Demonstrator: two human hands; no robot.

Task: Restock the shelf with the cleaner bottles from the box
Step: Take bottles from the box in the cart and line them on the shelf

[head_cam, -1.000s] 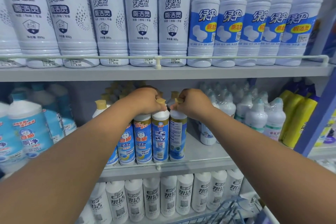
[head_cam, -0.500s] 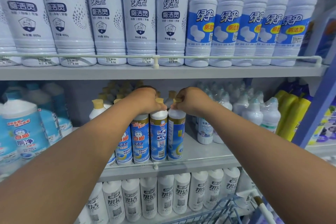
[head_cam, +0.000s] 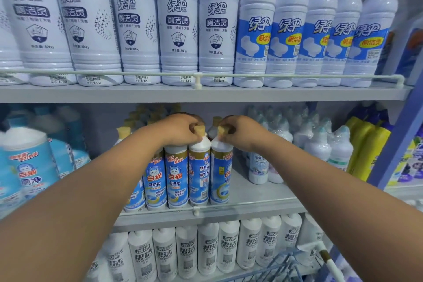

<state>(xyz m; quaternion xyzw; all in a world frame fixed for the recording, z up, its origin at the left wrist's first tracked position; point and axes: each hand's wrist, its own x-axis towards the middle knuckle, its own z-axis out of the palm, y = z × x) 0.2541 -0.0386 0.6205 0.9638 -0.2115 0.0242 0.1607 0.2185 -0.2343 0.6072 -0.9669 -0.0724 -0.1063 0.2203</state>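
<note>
A row of blue-and-white cleaner bottles with yellow caps stands at the front of the middle shelf (head_cam: 256, 199). My left hand (head_cam: 180, 131) grips the yellow cap of one bottle (head_cam: 198, 171). My right hand (head_cam: 240, 131) pinches the yellow cap of the rightmost bottle (head_cam: 220, 174). Both bottles stand upright on the shelf, side by side and touching. More yellow-capped bottles (head_cam: 158, 174) stand to their left and behind. The box is not in view.
Large white bottles (head_cam: 178, 25) fill the upper shelf behind a rail (head_cam: 196, 75). Small white bottles (head_cam: 318, 144) and yellow bottles (head_cam: 368, 144) stand to the right, light blue jugs (head_cam: 27, 162) to the left. White bottles (head_cam: 208, 247) line the lower shelf; a wire basket (head_cam: 281, 265) sits bottom right.
Both hands have stayed on the bottle caps; the two bottles stand about where they were. The view has shifted slightly.
</note>
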